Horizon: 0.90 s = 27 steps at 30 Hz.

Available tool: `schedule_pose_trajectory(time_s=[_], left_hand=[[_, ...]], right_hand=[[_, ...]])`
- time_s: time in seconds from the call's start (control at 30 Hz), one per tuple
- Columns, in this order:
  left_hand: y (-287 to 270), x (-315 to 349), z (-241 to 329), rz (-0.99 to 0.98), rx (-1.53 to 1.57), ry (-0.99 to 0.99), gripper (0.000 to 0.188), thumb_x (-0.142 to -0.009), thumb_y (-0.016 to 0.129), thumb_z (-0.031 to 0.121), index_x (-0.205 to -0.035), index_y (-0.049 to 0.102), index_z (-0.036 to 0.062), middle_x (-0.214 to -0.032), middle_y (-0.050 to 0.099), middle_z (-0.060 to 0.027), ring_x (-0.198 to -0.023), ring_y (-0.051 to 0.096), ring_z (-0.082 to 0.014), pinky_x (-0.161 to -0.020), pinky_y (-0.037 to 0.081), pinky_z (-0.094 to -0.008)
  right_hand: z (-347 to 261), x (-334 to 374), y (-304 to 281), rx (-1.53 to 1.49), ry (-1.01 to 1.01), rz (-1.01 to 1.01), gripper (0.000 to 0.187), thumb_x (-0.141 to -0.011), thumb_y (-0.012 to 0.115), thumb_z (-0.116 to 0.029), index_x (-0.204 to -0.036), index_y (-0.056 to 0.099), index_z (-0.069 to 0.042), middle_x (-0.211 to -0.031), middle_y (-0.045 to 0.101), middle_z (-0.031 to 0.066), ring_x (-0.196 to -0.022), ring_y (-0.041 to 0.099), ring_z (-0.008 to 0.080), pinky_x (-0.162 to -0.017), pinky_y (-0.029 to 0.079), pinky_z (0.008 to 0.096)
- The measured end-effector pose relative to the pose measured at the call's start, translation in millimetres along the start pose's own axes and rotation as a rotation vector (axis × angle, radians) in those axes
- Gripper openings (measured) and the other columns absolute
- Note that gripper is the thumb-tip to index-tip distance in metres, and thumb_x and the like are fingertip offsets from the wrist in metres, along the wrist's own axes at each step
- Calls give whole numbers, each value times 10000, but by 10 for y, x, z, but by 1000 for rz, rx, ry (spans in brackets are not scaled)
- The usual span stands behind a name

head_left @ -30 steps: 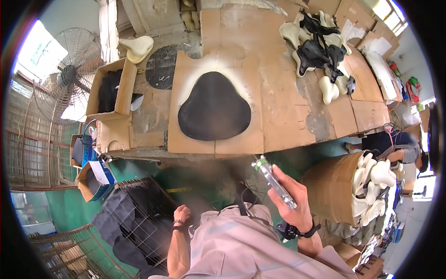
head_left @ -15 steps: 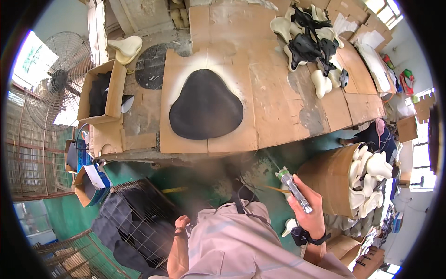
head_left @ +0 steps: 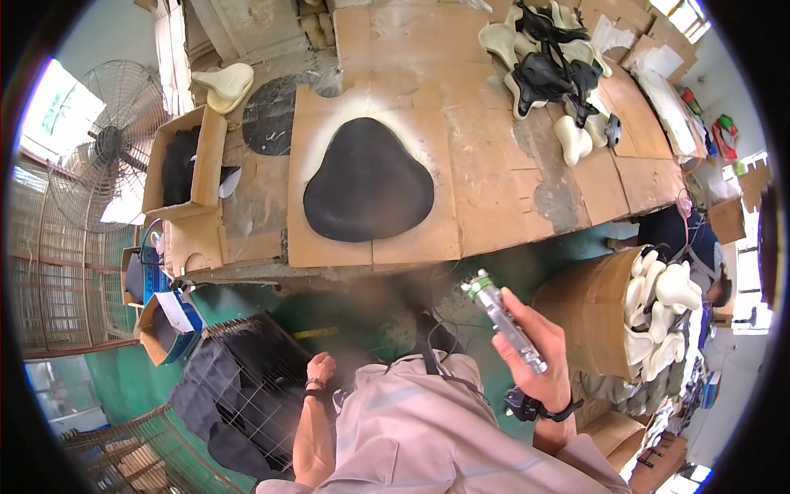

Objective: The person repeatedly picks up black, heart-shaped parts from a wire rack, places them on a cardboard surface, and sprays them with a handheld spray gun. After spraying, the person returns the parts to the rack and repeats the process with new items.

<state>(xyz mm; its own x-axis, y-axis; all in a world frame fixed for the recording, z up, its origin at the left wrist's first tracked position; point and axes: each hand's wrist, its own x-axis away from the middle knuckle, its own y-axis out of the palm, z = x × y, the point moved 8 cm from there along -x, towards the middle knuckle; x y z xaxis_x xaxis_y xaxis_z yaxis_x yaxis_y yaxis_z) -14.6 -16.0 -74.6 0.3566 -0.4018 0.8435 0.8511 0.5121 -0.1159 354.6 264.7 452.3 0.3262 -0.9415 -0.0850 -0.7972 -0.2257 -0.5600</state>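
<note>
My right hand [head_left: 543, 339] is wrapped around a metal spray gun [head_left: 506, 323] with a green ring near its front end. The gun is held in front of the table's near edge, to the right of my body. A large black rounded-triangular saddle cover piece [head_left: 369, 183] lies flat on a cardboard sheet [head_left: 306, 251], with a pale sprayed halo around its upper edges. My left hand [head_left: 321, 367] hangs beside my waist with its fingers curled in, and I see nothing in it. It is nearest to a wire rack [head_left: 267, 412] draped with black sheets [head_left: 210, 379].
Cream and black bicycle saddles [head_left: 539, 78] are heaped at the table's far right. A large carton [head_left: 588, 313] of cream saddle pads stands right, with a person [head_left: 679, 239] behind it. An open box [head_left: 210, 169], a cream saddle [head_left: 226, 82] and a caged fan [head_left: 107, 144] are left.
The spray gun in my right hand has moved a little left and toward the table. My left hand has risen slightly. The black piece stays on the cardboard; the view has shifted a little.
</note>
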Motion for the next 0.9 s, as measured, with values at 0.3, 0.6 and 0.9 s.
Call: schedule_pose_trajectory(time_s=[0.3,0.6,0.9], left_hand=[[596,371,1768,346,-720,809,262,-902,672,160,-1134,708,42,-1039,731,-158,-935,709,-267,-837,544,-347],[2685,96,4359,331,-993,1360,616,-706,589,-73,-1298,568,96,-1150,561,-130,-1093,540,-371,-904,493,-446],[3241,-363,4754,376,-1402,1084,662,-723,656,-5,-1350,538,176,-1138,533,-135,-1051,556,-345,-876,520,-433]], right_hand=[[280,215,-166,29,121,-12,497,-875,694,-35,-1350,567,32,-956,691,153,-778,684,210,-714,535,305],[894,177,-97,-45,264,-80,594,-788,700,37,-1364,555,15,-965,673,203,-799,666,323,-741,527,346],[1414,-31,-349,-21,344,-25,599,-792,699,34,-1372,551,21,-1014,689,204,-819,675,327,-754,535,355]])
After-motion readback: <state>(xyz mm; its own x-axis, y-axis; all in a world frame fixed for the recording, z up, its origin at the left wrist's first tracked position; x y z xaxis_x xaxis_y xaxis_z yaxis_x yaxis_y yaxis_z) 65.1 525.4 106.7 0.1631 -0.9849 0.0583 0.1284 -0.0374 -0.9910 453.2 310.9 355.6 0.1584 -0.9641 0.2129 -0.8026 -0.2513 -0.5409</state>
